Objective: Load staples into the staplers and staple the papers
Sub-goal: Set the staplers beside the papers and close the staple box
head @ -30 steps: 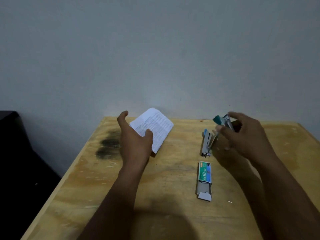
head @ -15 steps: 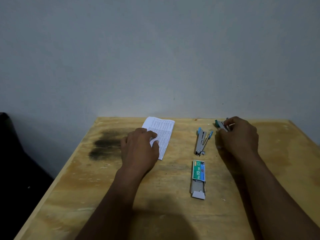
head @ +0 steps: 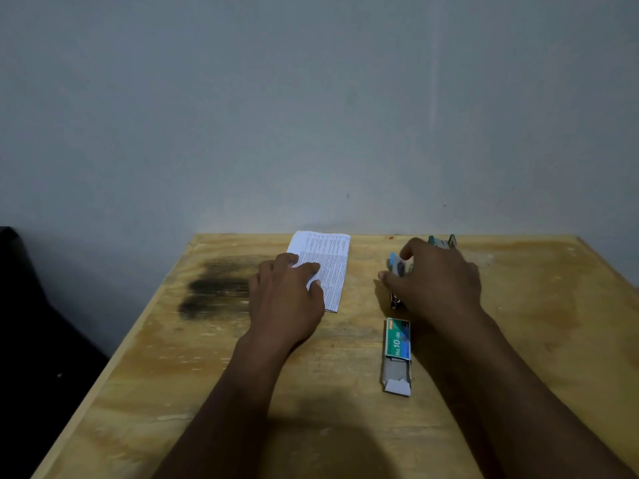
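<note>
A folded printed paper [head: 326, 264] lies flat near the table's far edge. My left hand [head: 287, 299] rests on its left side, fingers lying over it. My right hand [head: 435, 281] is curled round the blue stapler [head: 397, 266] on the table, hiding most of it. A green stapler [head: 442, 240] lies just beyond my right hand at the far edge. An open staple box [head: 397, 340] with its grey tray pulled out lies nearer to me, below the right hand.
The wooden table [head: 345, 392] has a dark burnt stain [head: 214, 288] left of the paper. A plain wall stands right behind the far edge. A dark object [head: 20, 305] sits off the table's left side.
My left hand has laid the paper flat and stays on it. My right hand put the green stapler down at the far edge and moved left onto the blue stapler.
</note>
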{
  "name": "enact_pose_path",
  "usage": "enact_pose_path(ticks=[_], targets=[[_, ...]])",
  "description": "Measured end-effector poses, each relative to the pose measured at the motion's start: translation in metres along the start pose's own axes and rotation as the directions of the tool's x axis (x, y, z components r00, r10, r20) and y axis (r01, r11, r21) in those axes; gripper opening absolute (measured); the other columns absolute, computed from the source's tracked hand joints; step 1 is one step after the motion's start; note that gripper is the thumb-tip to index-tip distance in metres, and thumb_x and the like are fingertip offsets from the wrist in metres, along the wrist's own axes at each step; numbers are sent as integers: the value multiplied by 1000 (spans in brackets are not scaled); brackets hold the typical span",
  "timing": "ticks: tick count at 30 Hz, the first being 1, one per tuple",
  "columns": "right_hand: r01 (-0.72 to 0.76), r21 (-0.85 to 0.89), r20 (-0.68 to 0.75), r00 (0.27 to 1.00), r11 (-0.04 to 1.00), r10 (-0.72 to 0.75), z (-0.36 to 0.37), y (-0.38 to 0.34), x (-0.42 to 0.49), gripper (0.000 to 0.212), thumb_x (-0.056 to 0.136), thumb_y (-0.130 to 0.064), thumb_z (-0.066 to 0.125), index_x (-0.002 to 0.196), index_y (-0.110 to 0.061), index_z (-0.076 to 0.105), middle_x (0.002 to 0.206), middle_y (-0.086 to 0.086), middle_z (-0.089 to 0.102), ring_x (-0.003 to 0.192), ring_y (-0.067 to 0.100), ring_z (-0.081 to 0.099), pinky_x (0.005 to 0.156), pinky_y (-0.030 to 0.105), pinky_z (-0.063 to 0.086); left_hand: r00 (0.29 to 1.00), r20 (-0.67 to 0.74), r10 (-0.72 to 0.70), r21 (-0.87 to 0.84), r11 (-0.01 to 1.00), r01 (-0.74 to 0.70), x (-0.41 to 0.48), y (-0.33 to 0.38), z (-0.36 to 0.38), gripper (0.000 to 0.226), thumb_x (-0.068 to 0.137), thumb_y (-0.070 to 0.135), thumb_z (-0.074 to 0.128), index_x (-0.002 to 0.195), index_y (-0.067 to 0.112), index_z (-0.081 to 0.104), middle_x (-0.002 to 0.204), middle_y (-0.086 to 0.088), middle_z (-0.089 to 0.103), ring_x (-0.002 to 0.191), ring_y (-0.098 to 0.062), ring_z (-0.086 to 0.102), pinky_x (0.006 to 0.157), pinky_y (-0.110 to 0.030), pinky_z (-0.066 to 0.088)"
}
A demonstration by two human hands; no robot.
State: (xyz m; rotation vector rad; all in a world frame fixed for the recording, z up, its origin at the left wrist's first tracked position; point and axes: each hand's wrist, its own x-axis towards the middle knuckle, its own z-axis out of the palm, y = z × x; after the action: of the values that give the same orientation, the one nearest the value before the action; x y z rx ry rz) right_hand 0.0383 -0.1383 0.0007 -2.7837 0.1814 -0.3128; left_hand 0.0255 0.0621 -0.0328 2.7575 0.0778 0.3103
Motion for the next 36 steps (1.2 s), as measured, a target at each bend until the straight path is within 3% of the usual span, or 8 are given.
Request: enact_pose_path(ticks=[3, 8, 12, 16, 19, 22, 31, 36], targets=[[40, -13, -19, 999, 999, -40, 13, -14, 13, 27, 84, -45, 65, 95, -21, 71, 90, 1, 73, 89, 24, 65, 78, 38, 54, 1000, 10, 24, 12, 1000, -24, 2, -1, 1, 41, 100, 35, 49, 140, 38, 57, 155, 0, 42, 140, -25, 34, 113, -41, 24], [58, 15, -30, 998, 998, -58, 30, -34, 37, 29, 87, -45, 64, 88, -18, 71, 84, 3, 70, 80, 24, 64, 71, 36, 53, 1000, 14, 21, 53, 998, -22, 1, -3, 3, 44, 101, 43, 48, 144, 36, 54, 156, -2, 38, 143, -24, 30, 115, -43, 22], [63, 100, -51, 997, 993, -58, 16, -22, 38, 37, 87, -53, 60, 106, -22, 70, 103, 3, 70, 101, 29, 61, 83, 41, 51, 1000, 21, 5, 81, 997, -7, 3, -4, 4, 48, 103, 48, 43, 147, 31, 51, 159, -3, 34, 145, -25, 26, 116, -44, 20], [-103, 17, -50, 993, 995, 104, -12, 27, 33, 42, 87, -43, 65, 124, -22, 59, 129, 14, 54, 120, 37, 48, 94, 48, 45, 999, 48, 25, 88, 996, -29, 6, -3, 4, 48, 105, 45, 37, 148, 27, 48, 161, -3, 34, 147, -25, 27, 117, -45, 19], [-154, 41, 14, 988, 987, 154, -10, 52, 33, 38, 86, -26, 69, 122, -18, 60, 117, 14, 58, 100, 34, 58, 78, 43, 54, 998, 58, 20, 110, 994, -26, 5, -3, 5, 50, 105, 47, 36, 150, 26, 45, 163, -2, 34, 149, -23, 28, 118, -47, 17], [-90, 109, -42, 995, 990, 95, 2, 51, 35, 24, 89, -20, 67, 113, -16, 66, 109, 12, 63, 84, 25, 59, 66, 34, 49, 998, 57, 14, 117, 993, -21, 5, -1, 6, 51, 104, 48, 37, 150, 27, 44, 163, -1, 35, 149, -23, 28, 118, -48, 18], [-55, 222, -35, 997, 974, 64, 0, 46, 33, 35, 91, -31, 65, 124, -21, 63, 123, 10, 64, 99, 25, 63, 72, 30, 48, 1000, 3, 4, 88, 996, -5, 3, -1, 8, 51, 103, 48, 43, 150, 27, 45, 161, -4, 36, 149, -25, 28, 119, -48, 15], [35, 312, 59, 997, 950, -57, -15, 43, -30, 18, 93, -28, 65, 110, -23, 68, 101, -1, 69, 85, 11, 61, 70, 27, 49, 994, -106, 29, 15, 1000, -27, -6, 8, 5, 49, 99, 44, 52, 145, 29, 51, 158, -2, 40, 148, -21, 29, 118, -44, 10]])
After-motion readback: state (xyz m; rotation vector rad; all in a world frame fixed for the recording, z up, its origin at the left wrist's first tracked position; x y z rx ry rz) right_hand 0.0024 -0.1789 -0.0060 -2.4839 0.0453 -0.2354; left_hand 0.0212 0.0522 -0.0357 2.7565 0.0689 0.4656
